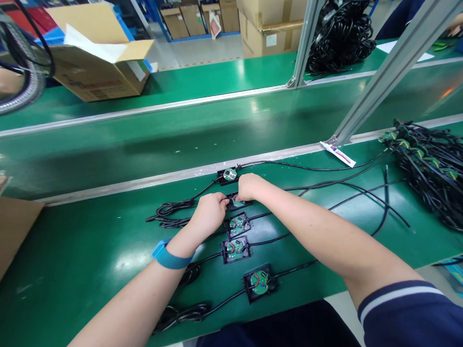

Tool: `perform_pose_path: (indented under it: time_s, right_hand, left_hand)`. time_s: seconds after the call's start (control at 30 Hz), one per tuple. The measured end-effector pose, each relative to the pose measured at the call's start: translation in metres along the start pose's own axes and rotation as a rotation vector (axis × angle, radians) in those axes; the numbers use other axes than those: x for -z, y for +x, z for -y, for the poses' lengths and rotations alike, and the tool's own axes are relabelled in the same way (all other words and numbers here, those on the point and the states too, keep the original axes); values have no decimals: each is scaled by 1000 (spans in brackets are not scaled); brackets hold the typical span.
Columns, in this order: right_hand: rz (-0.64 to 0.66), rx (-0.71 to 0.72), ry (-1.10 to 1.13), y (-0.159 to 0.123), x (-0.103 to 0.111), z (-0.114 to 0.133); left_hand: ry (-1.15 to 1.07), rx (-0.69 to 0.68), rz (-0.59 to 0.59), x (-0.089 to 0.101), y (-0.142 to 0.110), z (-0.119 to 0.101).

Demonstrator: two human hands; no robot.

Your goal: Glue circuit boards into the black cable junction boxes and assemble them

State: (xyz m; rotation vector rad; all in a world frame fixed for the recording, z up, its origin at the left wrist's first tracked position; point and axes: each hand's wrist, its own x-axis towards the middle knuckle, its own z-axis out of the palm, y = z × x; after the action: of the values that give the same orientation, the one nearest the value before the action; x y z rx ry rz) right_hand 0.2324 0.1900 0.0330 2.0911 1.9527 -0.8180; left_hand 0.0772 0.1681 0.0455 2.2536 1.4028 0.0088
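Note:
Several small black housings with round green circuit boards lie in a row on the green bench (85, 251), each with black cables running off both sides. My left hand (209, 213) and my right hand (248, 187) both pinch the second housing from the far end (238, 202), fingers closed on its edges. A further housing (228, 175) lies just beyond it by the rail. Nearer me sit three more: one (237, 225), another (235, 249), and the closest (260, 282). A blue band circles my left wrist.
A heap of black cables with green boards (434, 175) lies at the right. A white tube (338, 154) rests by the rail. A green conveyor belt (176, 135) runs behind. Cardboard boxes stand at the far left (96, 56) and near left (7, 229). Slanted metal posts rise at the right.

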Motion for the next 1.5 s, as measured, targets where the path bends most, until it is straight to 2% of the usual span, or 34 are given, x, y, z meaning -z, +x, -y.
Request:
perform_pose_path:
  time_s: [0.17, 0.3, 0.43, 0.6, 0.73, 0.97, 1.13, 1.33, 1.5]
  right_hand:
    - [2, -3, 22, 0, -1, 0]
    - [18, -17, 17, 0, 0, 1]
    - [17, -4, 7, 2, -1, 1]
    - [21, 6, -22, 0, 0, 3]
    - [24, 37, -35, -7, 7, 3]
    - [200, -82, 147, -25, 27, 2]
    - [45, -18, -71, -20, 16, 5]
    - [54, -47, -104, -9, 8, 10]
    - [37, -42, -60, -18, 7, 9]
  left_hand:
    - [75, 63, 110, 9, 8, -6]
    - [-72, 196, 125, 13, 13, -11]
    - [-211, 227, 143, 12, 18, -5]
    - [-451, 355, 367, 12, 31, 8]
    - [-478, 417, 463, 14, 38, 12]
    - [-401, 421, 369, 11, 33, 0]
    - [-420, 394, 325, 7, 28, 2]
    - [-446, 346, 297, 4, 21, 2]
    - [-435, 322, 290, 7, 6, 3]
